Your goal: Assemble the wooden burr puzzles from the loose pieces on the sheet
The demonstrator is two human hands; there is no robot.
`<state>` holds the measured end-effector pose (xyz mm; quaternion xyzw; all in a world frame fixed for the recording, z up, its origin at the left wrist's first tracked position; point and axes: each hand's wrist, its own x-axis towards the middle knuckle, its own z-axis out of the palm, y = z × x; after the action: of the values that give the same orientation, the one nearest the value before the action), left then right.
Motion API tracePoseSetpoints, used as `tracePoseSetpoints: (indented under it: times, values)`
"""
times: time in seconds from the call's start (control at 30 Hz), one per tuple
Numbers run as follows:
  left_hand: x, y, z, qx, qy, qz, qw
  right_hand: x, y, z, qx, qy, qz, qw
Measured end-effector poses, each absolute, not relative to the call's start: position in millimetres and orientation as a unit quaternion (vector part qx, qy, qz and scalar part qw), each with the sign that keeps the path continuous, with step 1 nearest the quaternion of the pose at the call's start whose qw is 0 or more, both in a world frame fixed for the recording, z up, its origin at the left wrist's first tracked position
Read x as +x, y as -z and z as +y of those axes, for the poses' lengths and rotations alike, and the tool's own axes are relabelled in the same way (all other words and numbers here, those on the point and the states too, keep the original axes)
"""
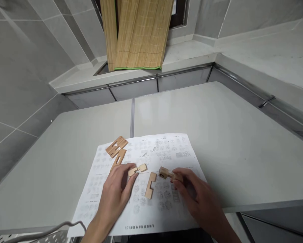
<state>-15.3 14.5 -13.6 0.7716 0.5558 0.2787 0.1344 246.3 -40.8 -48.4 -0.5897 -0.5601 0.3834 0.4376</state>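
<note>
Two notched wooden pieces gripped over a printed sheet (164,148)
One piece (137,169) is pinched by the left hand (117,189), another (165,173) by the right hand (192,190); a loose block (150,185) lies upright in frame between them.

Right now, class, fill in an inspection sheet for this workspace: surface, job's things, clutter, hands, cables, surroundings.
Surface: pale grey table, printed instruction sheet spread on it.
Job's things: notched wooden puzzle pieces; loose piece between the hands, stacked pieces farther back.
Clutter: nothing seen.
Hands: left hand grips a notched piece; right hand grips a blocky piece.
Cables: grey cable at the near left edge.
Surroundings: grey tiled walls, bamboo mat leaning behind.
</note>
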Motion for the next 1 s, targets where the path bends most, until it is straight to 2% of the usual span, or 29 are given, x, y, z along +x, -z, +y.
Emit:
tracePoseSetpoints:
  times: [0.1,0.3,0.43,0.6,0.77,1.0]
  values:
    - [-10.0,8.7,5.9,0.775,-0.306,0.545,0.092,244.8,47.6,-39.5,-0.588,-0.392,-0.557,0.436]
    - [5.4,4.3,-10.8,0.806,-0.162,0.543,0.171,246.4,52.4,-36.6,-0.588,-0.388,-0.564,0.432]
    - [12.4,6.4,-13.7,0.796,-0.144,0.552,0.203,248.1,54.8,-36.3,-0.575,-0.396,-0.572,0.43]
    - [15.5,3.3,-21.2,0.689,-0.199,0.597,0.361,247.6,50.7,-37.2,-0.558,-0.415,-0.546,0.467]
    - [13.1,9.0,-27.6,0.563,-0.273,0.556,0.547,246.5,39.9,-38.1,-0.559,-0.482,-0.503,0.451]
    - [5.2,18.5,-31.9,0.503,-0.317,0.497,0.632,221.2,29.0,-44.0,-0.502,-0.566,-0.494,0.43]
